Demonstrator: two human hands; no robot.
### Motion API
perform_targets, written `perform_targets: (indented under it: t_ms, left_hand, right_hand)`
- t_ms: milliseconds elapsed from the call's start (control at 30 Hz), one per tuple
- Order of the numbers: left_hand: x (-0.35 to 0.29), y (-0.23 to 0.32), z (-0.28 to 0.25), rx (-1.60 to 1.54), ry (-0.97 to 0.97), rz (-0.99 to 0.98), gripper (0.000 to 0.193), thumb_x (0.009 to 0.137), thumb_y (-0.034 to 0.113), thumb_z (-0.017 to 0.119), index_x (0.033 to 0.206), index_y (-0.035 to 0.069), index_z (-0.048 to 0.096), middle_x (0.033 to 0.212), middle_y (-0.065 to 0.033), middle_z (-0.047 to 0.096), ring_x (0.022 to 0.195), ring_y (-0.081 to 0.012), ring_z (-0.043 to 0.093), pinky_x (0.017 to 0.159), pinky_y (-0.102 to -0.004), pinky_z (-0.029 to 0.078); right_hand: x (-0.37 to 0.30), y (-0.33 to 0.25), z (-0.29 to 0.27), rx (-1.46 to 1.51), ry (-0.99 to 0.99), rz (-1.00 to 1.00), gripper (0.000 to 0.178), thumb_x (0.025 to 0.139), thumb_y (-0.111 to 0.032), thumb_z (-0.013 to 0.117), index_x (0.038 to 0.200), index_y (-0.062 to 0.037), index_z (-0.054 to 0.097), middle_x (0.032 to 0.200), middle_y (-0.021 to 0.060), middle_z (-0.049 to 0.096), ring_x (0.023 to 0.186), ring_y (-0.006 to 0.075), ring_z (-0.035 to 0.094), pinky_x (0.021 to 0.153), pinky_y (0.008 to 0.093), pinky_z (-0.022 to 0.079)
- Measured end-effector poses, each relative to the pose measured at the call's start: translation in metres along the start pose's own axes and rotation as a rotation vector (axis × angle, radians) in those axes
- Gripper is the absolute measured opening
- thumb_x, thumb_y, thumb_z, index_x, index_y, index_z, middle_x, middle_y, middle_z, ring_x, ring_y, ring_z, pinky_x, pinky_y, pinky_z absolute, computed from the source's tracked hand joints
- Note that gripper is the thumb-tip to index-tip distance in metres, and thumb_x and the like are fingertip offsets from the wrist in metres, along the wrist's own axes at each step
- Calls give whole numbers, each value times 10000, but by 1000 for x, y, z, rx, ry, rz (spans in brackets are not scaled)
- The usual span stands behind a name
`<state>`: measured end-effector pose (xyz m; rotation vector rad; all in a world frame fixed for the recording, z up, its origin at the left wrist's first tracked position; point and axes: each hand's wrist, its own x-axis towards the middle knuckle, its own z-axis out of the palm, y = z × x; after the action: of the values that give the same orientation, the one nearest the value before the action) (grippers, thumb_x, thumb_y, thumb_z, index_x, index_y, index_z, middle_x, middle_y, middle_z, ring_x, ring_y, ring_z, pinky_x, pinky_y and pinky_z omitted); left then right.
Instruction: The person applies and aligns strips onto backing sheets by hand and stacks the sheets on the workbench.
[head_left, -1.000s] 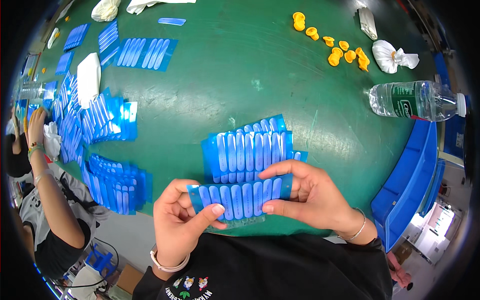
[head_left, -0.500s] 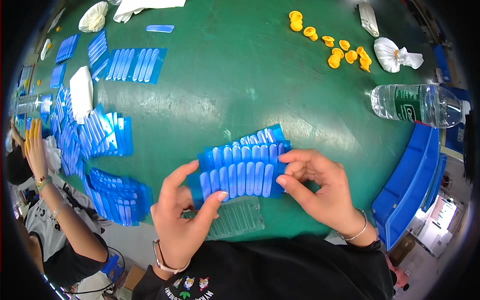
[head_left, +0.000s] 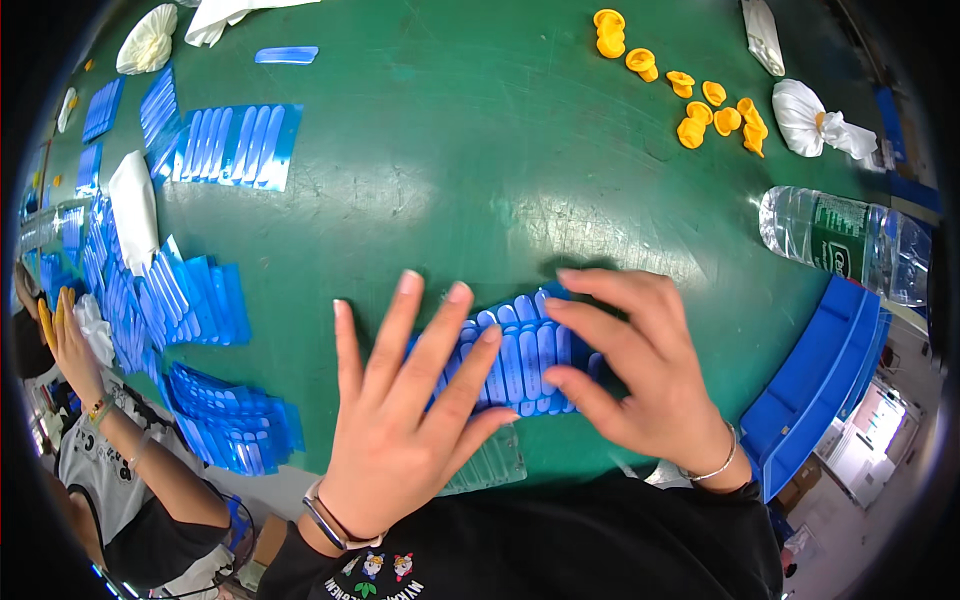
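A small stack of blue film sheets carrying long, rounded blue strips (head_left: 520, 365) lies on the green table in front of me. My left hand (head_left: 400, 410) is spread flat over the left part of the stack, hiding it. At the stack's right side, my right hand (head_left: 635, 370) has its thumb and fingers apart and bent, with the tips at the strips and upper edge. Below the stack, partly covered by my left hand, a clear ridged plastic tray (head_left: 497, 465) shows.
Many blue strip sheets (head_left: 215, 420) are heaped on the left, beside a co-worker's arm (head_left: 150, 460) with yellow fingertips. Yellow finger cots (head_left: 640, 65) lie at the far right. A clear bottle (head_left: 840, 235) and a blue bin (head_left: 810, 385) stand at the right.
My left hand has let go of the sheets' edge and spread flat over them. The stack now rests lower on the table, and my right hand's fingers have opened away from its edge.
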<state>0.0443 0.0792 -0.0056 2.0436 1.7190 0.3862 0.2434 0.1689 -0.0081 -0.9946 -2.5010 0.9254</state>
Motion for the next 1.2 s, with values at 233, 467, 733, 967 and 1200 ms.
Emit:
perform_targets:
  t_ms: [233, 467, 733, 967, 1200]
  left_hand:
    - [-2, -4, 0, -38, -58, 137, 560, 687, 255, 750, 1192, 112, 554, 1225, -103, 552, 1192, -343, 480, 1023, -613, 268]
    - [-1, -4, 7, -113, 13, 127, 561, 679, 215, 740, 1196, 97, 553, 1154, -79, 578, 1109, -272, 529, 1019, -553, 314]
    - [-44, -1, -7, -134, 260, 115, 508, 707, 216, 737, 1176, 101, 577, 1166, -78, 572, 1141, -274, 514, 1010, -538, 328]
    - [-141, -36, -23, -114, 871, -133, 296, 723, 64, 698, 1008, 75, 620, 964, -76, 621, 957, -259, 597, 911, -460, 437]
    - [-193, -101, -16, -280, 1450, -757, 253, 936, 131, 507, 1132, -29, 510, 1052, -108, 566, 1000, -168, 547, 888, -308, 437]
  right_hand:
    - [-9, -8, -5, -227, -353, -141, 792, 591, -364, 753, 1298, -136, 478, 1351, 32, 444, 1209, 252, 389, 920, 498, 256]
    - [-21, -13, 0, -236, -236, -71, 708, 618, -268, 741, 1253, -70, 497, 1223, 46, 519, 1099, 225, 455, 930, 470, 262]
    - [-6, -55, -3, -294, -233, -183, 728, 632, -399, 737, 1216, -36, 497, 1250, 124, 491, 1120, 304, 450, 900, 480, 288]
    - [3, -102, 47, -344, -508, -502, 687, 654, -372, 717, 1214, -28, 516, 1138, 75, 514, 1037, 210, 493, 855, 445, 306]
    - [15, -120, 49, 141, -463, -371, 748, 581, -285, 759, 1219, -29, 467, 1117, 101, 547, 974, 258, 523, 846, 387, 305]
